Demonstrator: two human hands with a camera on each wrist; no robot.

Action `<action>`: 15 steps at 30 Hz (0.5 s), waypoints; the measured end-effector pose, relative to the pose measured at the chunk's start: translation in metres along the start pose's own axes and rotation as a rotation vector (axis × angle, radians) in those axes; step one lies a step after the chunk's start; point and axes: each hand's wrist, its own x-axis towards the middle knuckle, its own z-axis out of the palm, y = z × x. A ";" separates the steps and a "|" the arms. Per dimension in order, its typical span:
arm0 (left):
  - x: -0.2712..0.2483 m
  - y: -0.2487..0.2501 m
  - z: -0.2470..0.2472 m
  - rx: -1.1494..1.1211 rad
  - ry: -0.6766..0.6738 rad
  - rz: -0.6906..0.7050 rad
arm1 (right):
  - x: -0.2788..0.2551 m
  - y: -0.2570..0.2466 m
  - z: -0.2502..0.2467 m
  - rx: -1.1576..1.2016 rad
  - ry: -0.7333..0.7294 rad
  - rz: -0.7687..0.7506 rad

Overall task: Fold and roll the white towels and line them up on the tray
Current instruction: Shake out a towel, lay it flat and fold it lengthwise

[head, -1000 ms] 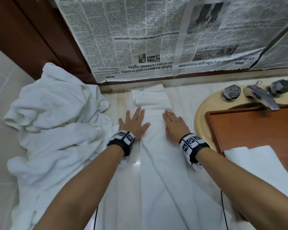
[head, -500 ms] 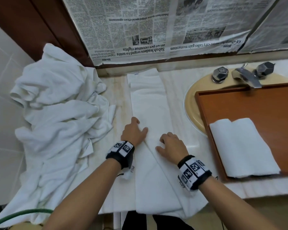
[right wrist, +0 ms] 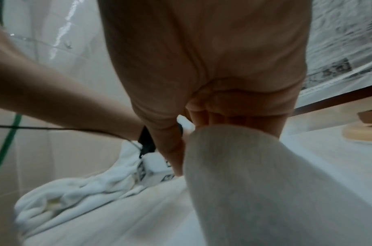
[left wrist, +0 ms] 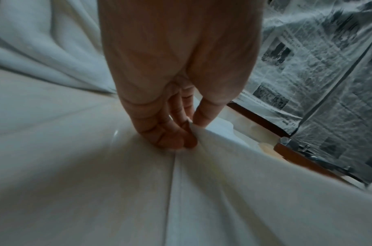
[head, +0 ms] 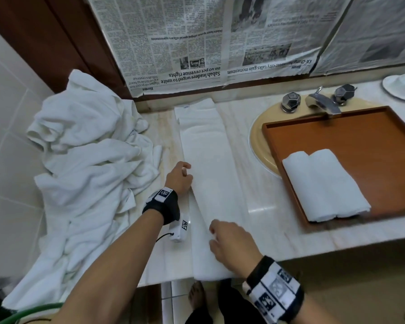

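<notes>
A long white towel (head: 211,164) folded into a narrow strip lies lengthwise on the marble counter (head: 262,206), its near end hanging over the front edge. My left hand (head: 185,171) pinches its left edge about halfway along; the left wrist view shows thumb and fingers closed on the towel edge (left wrist: 193,128). My right hand (head: 216,235) grips a fold of the towel (right wrist: 233,158) near the front end. Two rolled white towels (head: 323,183) lie side by side on the brown wooden tray (head: 360,136) at the right.
A heap of loose white towels (head: 87,160) fills the counter's left side against the tiled wall. The tray sits over a beige sink (head: 260,136) with a chrome faucet (head: 323,104). Newspaper (head: 220,43) covers the wall behind. A white dish (head: 402,86) stands far right.
Both hands slid from flat on the towel's far half back toward me and curled onto it. The left now pinches the left edge, the right grips near the front end.
</notes>
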 end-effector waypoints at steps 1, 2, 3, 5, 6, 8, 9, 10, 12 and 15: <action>-0.005 -0.001 -0.001 -0.014 -0.003 0.009 | -0.002 -0.007 0.011 -0.021 -0.005 0.011; -0.012 -0.003 -0.001 -0.020 -0.009 0.016 | -0.001 -0.013 0.021 -0.045 -0.011 0.028; -0.020 -0.006 -0.001 -0.017 -0.020 0.018 | 0.000 -0.017 0.031 -0.071 -0.017 0.054; -0.036 -0.017 0.000 -0.007 -0.039 -0.001 | 0.003 -0.022 0.046 -0.113 -0.009 0.113; -0.043 -0.023 0.002 0.013 -0.049 -0.007 | 0.002 -0.024 0.050 -0.135 -0.005 0.139; -0.054 -0.035 0.005 0.079 -0.047 0.034 | -0.004 -0.026 0.054 -0.181 -0.006 0.171; -0.057 -0.038 0.005 0.108 -0.038 0.062 | -0.009 -0.026 0.055 -0.198 -0.014 0.172; -0.058 -0.039 0.006 0.124 -0.030 0.081 | -0.014 -0.027 0.057 -0.211 -0.027 0.167; -0.057 -0.040 0.006 0.140 -0.015 0.104 | -0.024 -0.026 0.065 -0.235 -0.040 0.149; -0.056 -0.038 0.007 0.161 0.007 0.113 | -0.040 -0.026 0.088 -0.220 -0.071 0.153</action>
